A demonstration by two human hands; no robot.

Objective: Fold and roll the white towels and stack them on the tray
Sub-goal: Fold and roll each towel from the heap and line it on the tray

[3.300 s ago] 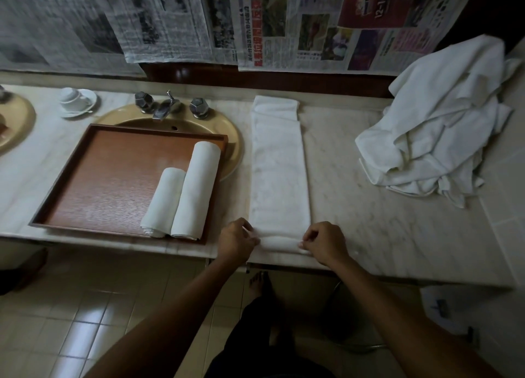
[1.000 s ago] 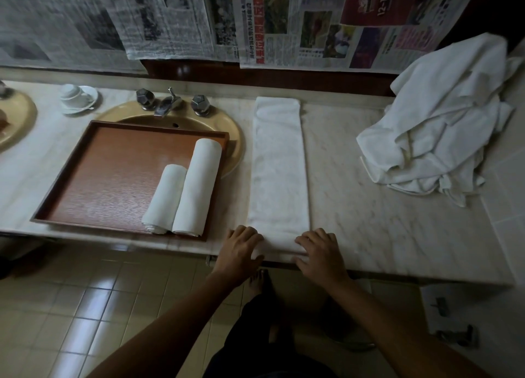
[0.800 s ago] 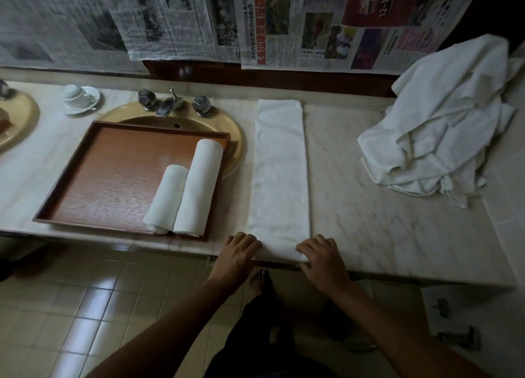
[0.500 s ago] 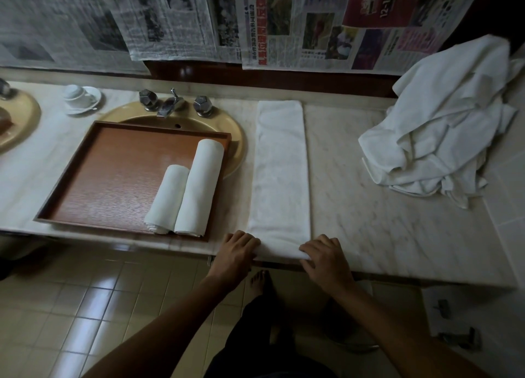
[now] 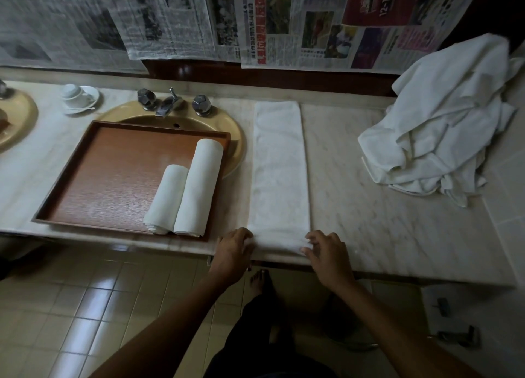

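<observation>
A white towel [image 5: 279, 173], folded into a long narrow strip, lies on the marble counter and runs from the back wall to the front edge. My left hand [image 5: 234, 247] grips its near left corner. My right hand [image 5: 326, 250] pinches its near right corner with curled fingers, and the near end is bunched up between the two hands. To the left, a brown wooden tray [image 5: 113, 173] sits over a sink and holds two rolled towels side by side: a short one [image 5: 167, 198] and a longer one [image 5: 200, 184].
A heap of unfolded white towels [image 5: 443, 130] fills the counter's back right corner. The yellow sink [image 5: 237, 142] with its faucet [image 5: 167, 105] shows behind the tray. A cup on a saucer [image 5: 78, 95] stands at the back left. Newspaper sheets cover the wall.
Earlier my hands lay flat, smoothing the near end of the strip. Now their fingers have curled onto its near corners and the end is lifted into a small fold.
</observation>
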